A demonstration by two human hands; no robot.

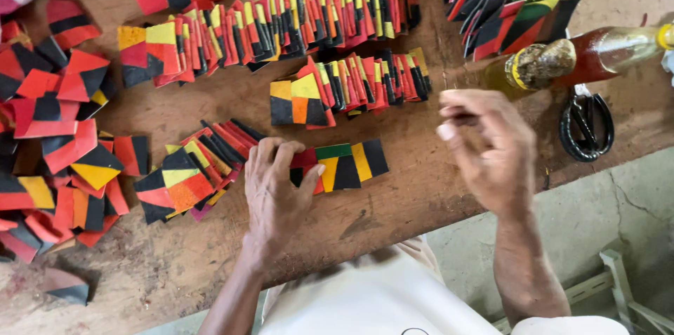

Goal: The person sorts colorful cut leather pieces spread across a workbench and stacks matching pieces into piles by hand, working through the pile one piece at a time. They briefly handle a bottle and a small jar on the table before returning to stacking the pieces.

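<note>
Under your left hand (274, 191), pressed flat, lies a short patchwork strip (344, 163); finished rows (281, 22) beyond, loose squares (53, 145) leftward remain; right hand (488, 149) loosely curled, apparently empty.

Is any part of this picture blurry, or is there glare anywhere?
Head view: the right hand is smeared with motion blur; the left hand and the coloured patchwork squares under it look sharp; light is soft and even, with a small glint on the bottle.

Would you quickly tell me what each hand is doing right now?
Left hand: open, pressing flat on the patchwork piece.
Right hand: raised, fingers curled; whether it holds anything cannot be told.
</note>
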